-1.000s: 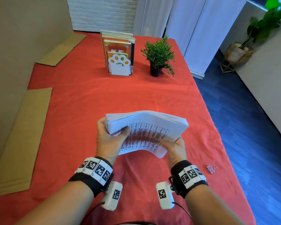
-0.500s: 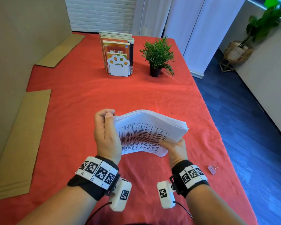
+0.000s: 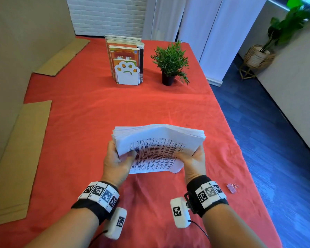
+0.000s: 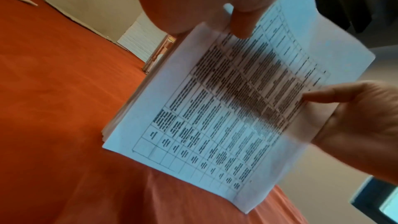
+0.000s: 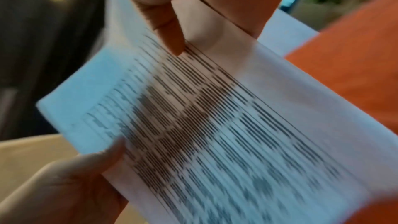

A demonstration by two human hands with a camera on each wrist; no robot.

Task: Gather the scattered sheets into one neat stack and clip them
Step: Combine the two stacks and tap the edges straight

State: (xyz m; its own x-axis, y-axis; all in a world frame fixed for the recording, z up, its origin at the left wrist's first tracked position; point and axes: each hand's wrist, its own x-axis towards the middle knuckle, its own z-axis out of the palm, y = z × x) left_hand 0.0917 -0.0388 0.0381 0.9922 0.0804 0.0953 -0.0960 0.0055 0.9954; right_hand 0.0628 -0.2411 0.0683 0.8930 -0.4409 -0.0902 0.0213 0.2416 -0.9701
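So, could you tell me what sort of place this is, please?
Probably a home or small office room: a cloth-covered table with upright books, a small potted plant, and curtains behind.

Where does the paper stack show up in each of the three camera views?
Head: paper stack at centre, held above the red cloth.
Left wrist: stack runs diagonally through the middle, printed table facing the camera.
Right wrist: stack fills centre and lower right, blurred.
Shared landmark: the printed table and the red cloth.

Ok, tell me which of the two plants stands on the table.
The small plant in the black pot, beside the books. The other plant, in a woven basket, stands on the floor.
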